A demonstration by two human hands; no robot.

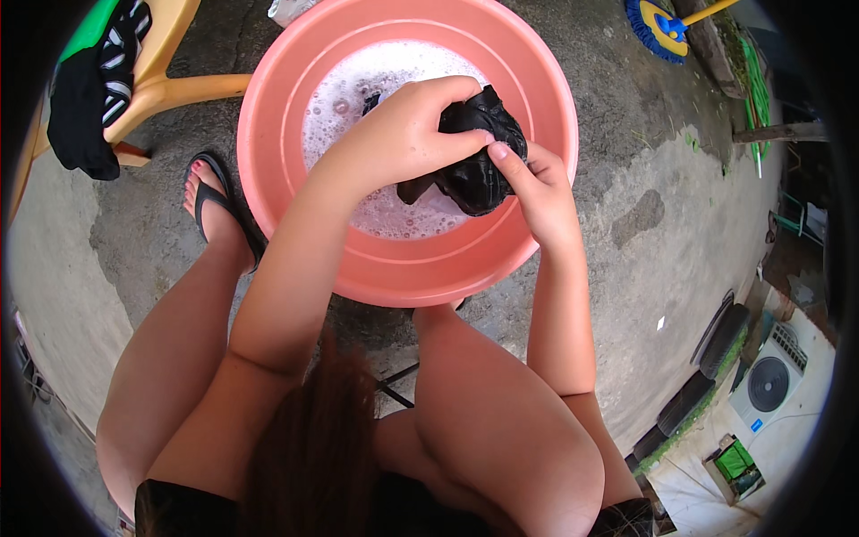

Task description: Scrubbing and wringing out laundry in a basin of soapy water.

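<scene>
A wet black piece of cloth (474, 174), bunched up and shiny, is held above a round pink basin (407, 279). Pale soapy water with many bubbles (344, 94) lies in the basin. My left hand (416, 125) grips the cloth from its upper left, with thumb and fingers closed on it. On the cloth's right side my right hand (541, 183) pinches it, the thumb close to my left thumb. A loose end of the cloth hangs toward the suds. Something dark pokes out of the foam beside my left wrist; I cannot make out what it is.
At the upper left, dark clothes (80, 116) hang over a yellow plastic chair (165, 89). A blue-and-yellow brush head (658, 31) on a yellow handle rests at the upper right, near a green hose (758, 85). Tires (684, 403) and an air-conditioner unit (769, 380) stand far right.
</scene>
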